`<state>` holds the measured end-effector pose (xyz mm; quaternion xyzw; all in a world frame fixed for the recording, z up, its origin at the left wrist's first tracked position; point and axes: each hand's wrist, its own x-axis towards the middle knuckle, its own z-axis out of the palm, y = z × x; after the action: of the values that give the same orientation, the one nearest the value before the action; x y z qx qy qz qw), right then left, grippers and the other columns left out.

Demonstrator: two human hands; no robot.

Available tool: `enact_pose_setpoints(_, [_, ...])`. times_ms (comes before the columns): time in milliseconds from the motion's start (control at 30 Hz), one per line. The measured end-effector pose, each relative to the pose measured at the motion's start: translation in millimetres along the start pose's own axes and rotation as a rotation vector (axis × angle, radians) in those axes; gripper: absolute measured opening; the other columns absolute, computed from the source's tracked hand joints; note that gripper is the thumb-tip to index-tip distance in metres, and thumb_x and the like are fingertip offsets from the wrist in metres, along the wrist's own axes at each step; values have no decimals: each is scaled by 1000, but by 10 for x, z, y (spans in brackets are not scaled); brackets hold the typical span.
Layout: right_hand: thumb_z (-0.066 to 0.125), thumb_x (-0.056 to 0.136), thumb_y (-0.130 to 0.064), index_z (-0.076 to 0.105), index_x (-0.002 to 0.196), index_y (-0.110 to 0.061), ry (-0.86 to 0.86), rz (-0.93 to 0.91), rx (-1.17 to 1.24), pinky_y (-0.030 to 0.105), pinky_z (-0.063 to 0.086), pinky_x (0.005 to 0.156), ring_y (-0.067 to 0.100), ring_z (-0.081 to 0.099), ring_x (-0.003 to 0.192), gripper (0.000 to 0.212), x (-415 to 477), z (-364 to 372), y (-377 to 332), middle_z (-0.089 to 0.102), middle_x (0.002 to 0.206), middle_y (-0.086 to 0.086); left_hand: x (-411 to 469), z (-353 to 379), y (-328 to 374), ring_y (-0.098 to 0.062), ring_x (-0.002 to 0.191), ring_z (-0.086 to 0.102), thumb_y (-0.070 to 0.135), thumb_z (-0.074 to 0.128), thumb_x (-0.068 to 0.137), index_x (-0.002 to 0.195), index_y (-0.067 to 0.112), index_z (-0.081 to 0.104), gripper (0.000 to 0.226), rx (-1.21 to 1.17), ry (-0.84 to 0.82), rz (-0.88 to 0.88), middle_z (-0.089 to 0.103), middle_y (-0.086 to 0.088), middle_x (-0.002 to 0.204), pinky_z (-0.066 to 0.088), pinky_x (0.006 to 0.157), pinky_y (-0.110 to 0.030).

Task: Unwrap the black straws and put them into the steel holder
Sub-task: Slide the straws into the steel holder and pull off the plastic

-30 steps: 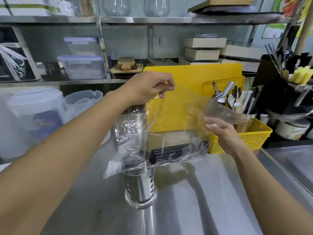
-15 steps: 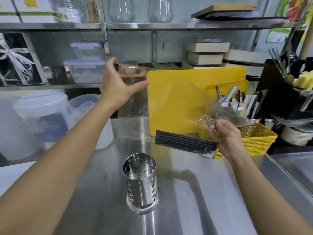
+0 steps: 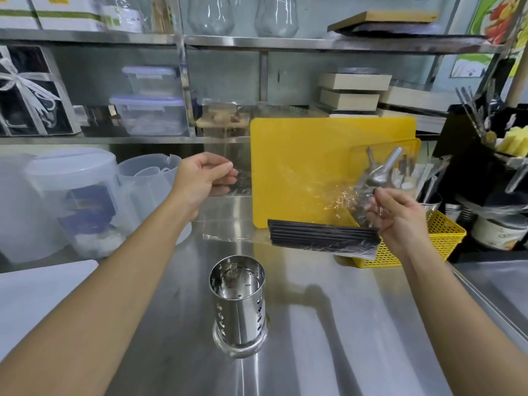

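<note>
Bright, even light — glare streaks the steel counter (image 3: 371, 338), wide-angle edges bend.

**Bare arms, nothing worn**

The left forearm (image 3: 114, 281) and the right forearm (image 3: 457, 310) are bare skin from wrist to the frame's edge. The left grip (image 3: 204, 181) and the right grip (image 3: 397, 215) are bare too, uncovered down to the fingertips.

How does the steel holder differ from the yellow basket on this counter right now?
The steel holder is a shiny cylinder with punched holes; the yellow basket is rectangular plastic mesh. The steel holder stands empty mid-counter, while the yellow basket sits at the back right with a metal cup of utensils in it. Both stand upright on the steel counter and have perforated walls.
</note>
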<state>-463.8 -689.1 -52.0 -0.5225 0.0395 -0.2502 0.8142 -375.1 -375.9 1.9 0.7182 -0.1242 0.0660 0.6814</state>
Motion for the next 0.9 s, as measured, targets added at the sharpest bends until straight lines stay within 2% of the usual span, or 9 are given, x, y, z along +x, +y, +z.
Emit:
enact_pose_setpoints(167, [63,83,-8,62,68,-15,98,-21,-82,19,52,55,9,59,58,17,74,32,-177,65,58,-5,-90,99,57,-6,57,68,7,54,91,83,10,57,8,-24,-26,9,68,-6,76,58,53,-23])
enact_pose_setpoints(300, [64,83,-8,62,70,-15,92,-26,-134,18,51,52,8,59,55,14,72,67,-289,66,57,-6,-203,60,2,-9,57,68,8,57,89,81,11,57,9,-89,-13,-14,71,1,62,58,52,-27])
enact_pose_setpoints(433, [63,84,-8,62,70,-14,65,-5,-211,18,53,53,6,60,53,15,33,71,-380,66,59,-6,-349,44,-99,-12,59,69,7,59,87,82,10,59,6,-119,-13,-56,69,-6,71,59,55,-30])
enact_pose_setpoints(567, [62,84,-8,61,71,-13,40,15,-273,16,51,54,9,56,62,14,-5,37,-394,61,73,0,-502,41,-273,-13,61,69,8,61,86,83,7,60,3,-164,0,-135,71,-3,66,59,56,-30])
enact_pose_setpoints(633, [62,84,-7,61,70,-13,22,22,-291,17,50,54,10,54,63,15,-23,25,-386,59,74,1,-568,41,-367,-11,65,69,12,62,86,83,11,62,3,-140,9,-152,72,-1,70,59,58,-29])
enact_pose_setpoints(700, [62,84,-6,61,68,-14,9,28,-290,17,50,54,9,55,60,18,-41,29,-384,59,71,1,-615,36,-442,-10,66,64,15,65,84,78,17,64,6,-58,62,-137,66,2,73,56,67,-31])
enact_pose_setpoints(767, [63,83,-6,62,65,-14,6,30,-289,18,51,55,8,57,57,21,-50,48,-392,60,68,0,-640,10,-499,-13,66,55,17,68,81,73,18,63,9,5,117,-128,56,4,67,51,76,-39])
enact_pose_setpoints(833, [64,83,-8,62,65,-15,-1,25,-336,23,50,59,8,58,56,19,-54,72,-392,60,65,-2,-670,-11,-522,-18,69,50,18,71,78,74,12,58,15,29,146,-131,52,0,68,47,72,-37])
enact_pose_setpoints(900, [64,83,-10,62,68,-15,-13,15,-382,27,47,61,7,59,54,16,-60,96,-390,60,63,-2,-685,-21,-552,-22,75,52,19,75,73,85,10,51,28,46,195,-134,54,-8,79,44,67,-33])
